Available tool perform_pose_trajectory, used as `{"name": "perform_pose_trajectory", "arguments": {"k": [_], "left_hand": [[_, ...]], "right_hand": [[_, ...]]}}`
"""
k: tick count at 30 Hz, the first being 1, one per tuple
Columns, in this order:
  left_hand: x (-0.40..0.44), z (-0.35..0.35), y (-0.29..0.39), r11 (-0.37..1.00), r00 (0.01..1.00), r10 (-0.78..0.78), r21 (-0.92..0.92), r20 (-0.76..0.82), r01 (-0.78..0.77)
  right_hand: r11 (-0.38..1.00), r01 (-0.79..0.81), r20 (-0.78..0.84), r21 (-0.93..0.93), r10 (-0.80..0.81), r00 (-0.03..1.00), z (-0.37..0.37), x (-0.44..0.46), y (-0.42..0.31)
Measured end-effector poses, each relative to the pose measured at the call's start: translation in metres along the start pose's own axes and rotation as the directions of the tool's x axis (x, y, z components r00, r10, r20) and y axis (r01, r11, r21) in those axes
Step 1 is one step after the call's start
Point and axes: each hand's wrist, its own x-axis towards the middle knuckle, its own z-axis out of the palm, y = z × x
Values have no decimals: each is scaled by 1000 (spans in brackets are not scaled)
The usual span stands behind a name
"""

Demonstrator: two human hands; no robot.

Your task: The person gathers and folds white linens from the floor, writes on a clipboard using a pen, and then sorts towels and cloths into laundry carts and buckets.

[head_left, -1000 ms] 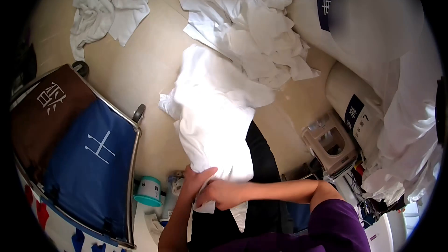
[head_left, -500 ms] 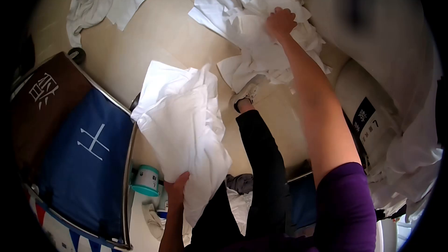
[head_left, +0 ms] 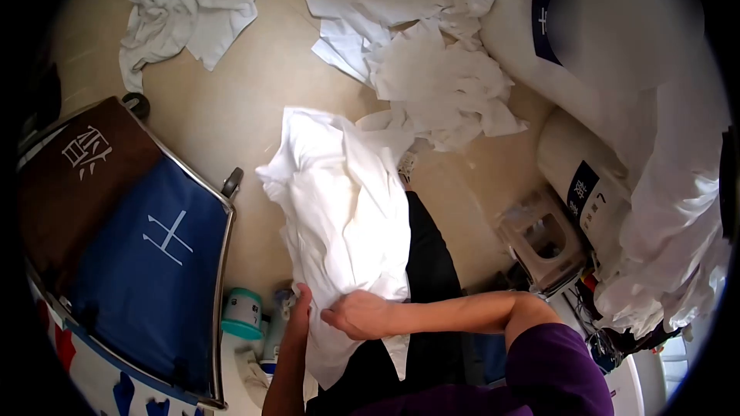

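A bundle of white linen (head_left: pixel 347 200) hangs in front of my legs, its upper end spread toward the floor. At its left edge, my left hand (head_left: pixel 299 316) grips the fabric near the lower end. Close beside it, my right hand (head_left: pixel 361 314) is closed on the same linen, with the fingers curled into the fabric. A loose pile of white linen (head_left: pixel 439 77) lies crumpled on the floor beyond the bundle. Part of my shoe (head_left: pixel 407 163) shows between the bundle and that pile.
A wheeled cart with brown and blue fabric sides (head_left: pixel 146 239) stands at the left. Another heap of white cloth (head_left: pixel 193 8) lies at the upper left. Large white sacks (head_left: pixel 524 23) bulge at the right, near a beige plastic stool (head_left: pixel 543 239). A teal-rimmed tub (head_left: pixel 243 314) sits beside the cart.
My right hand has come back from the floor pile to the held linen and closed on it. The bundle has shifted right, and the view has turned slightly.
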Motion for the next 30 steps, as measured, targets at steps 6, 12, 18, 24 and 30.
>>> {"name": "perform_pose_trajectory", "arguments": {"k": [6, 12, 18, 24, 30], "left_hand": [[13, 10, 17, 848, 982, 188, 502, 17, -171], [42, -57, -12, 891, 965, 237, 422, -111, -170], [49, -75, -22, 790, 918, 381, 556, -112, -259], [14, -30, 10, 850, 944, 326, 423, 50, -315], [15, -50, 6, 980, 975, -91, -157, 202, 124]], "right_hand": [[885, 267, -297, 382, -155, 942, -71, 48, 60], [496, 15, -495, 868, 867, -57, -221, 56, 350], [770, 49, -763, 636, 617, 192, -193, 56, 302], [978, -210, -181, 5, 207, 961, -59, 15, 71], [959, 77, -388, -274, -183, 903, 38, 46, -9]]}}
